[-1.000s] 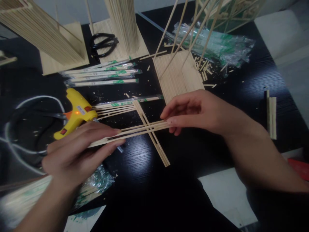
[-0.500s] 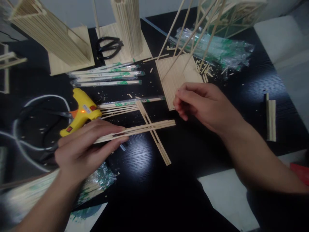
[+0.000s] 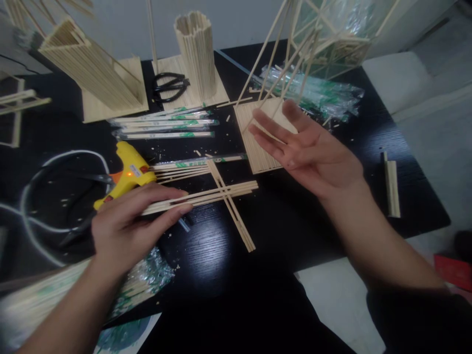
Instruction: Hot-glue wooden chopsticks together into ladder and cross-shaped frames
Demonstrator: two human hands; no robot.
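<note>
Black, wood-grained and glossy under the light, our table (image 3: pixel 273 236) stands against a pale grey wall (image 3: pixel 250 24). Towards the back we see a three-sided tower (image 3: pixel 94 66) and a ridged tower (image 3: pixel 197 59), both of sticks laid side by side. Our right hand (image 3: pixel 313 157) is raised before a slatted slab (image 3: pixel 254 142), fingers spread wide, holding nothing. Our left hand (image 3: pixel 125 221) pinches the left end of a cross (image 3: pixel 225 191) between thumb and fingers, over the table's middle; we cannot tell whether the cross touches it. The held bar, its long axis, points right, rising slightly; the other bar slants from upper left to lower right. Both are slim, pale wooden sticks with narrow slots between. Beyond the left hand lie a yellow plastic gun (image 3: pixel 132 162), sticks in shiny film (image 3: pixel 165 134), black-handled cutters (image 3: pixel 173 88) and tiny scraps (image 3: pixel 198 153).
</note>
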